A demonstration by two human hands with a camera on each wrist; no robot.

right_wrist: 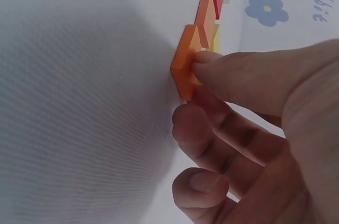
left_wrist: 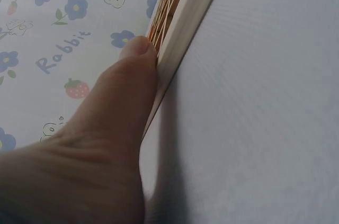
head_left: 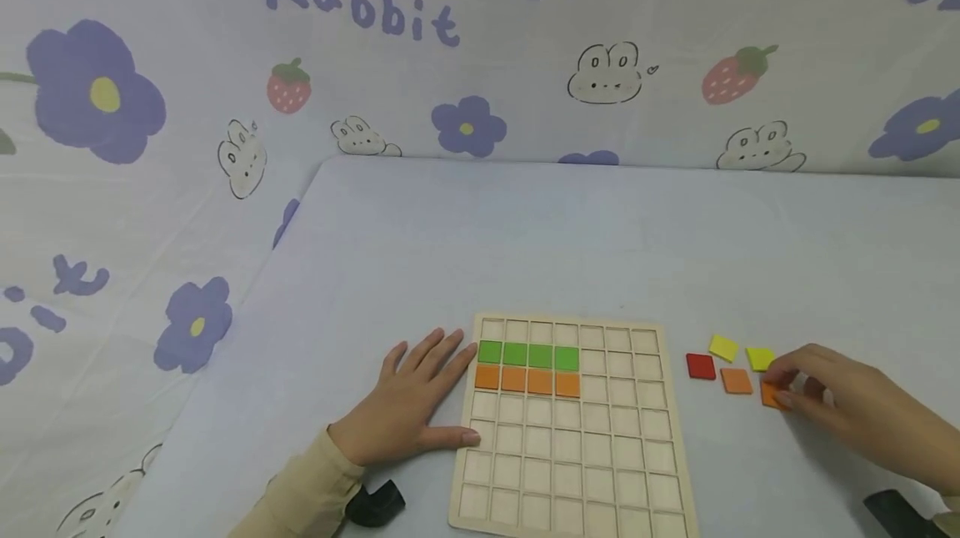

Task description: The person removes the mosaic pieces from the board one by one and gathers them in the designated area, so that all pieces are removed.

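R hand (head_left: 847,400) pinches an orange tile (head_left: 770,395) b/w thumb & finger, at the near R corner of the loose group; R wrist view shows the thumb tip on it too. Can't tell if it's lifted at all. Key relation is sideways: the board (head_left: 677,438) lies L of that tile, apart from it, w/ some of the loose ones b/w. Second orange (head_left: 737,381) sits just L of the held one, red tile (head_left: 701,366) is closest to the board's R edge, yellow tiles (head_left: 723,347) lie on the far side. Held tile looks square, so no real long axis; sides run roughly w/ the grid, maybe a bit askew. L hand (head_left: 408,404) is at the board's opp. edge, fingers straight & spread, thumb tip on the L rim, gripping nothing. So R hand is by far the nearer to the loose tiles, L hand nearer the filled cells. Green row (head_left: 515,354) & orange row (head_left: 539,381), 4 tiles each, take the leftmost cells of rows 2 & 3 from the far edge; bare cells of both rows are on the R, i.e. the side facing R hand.
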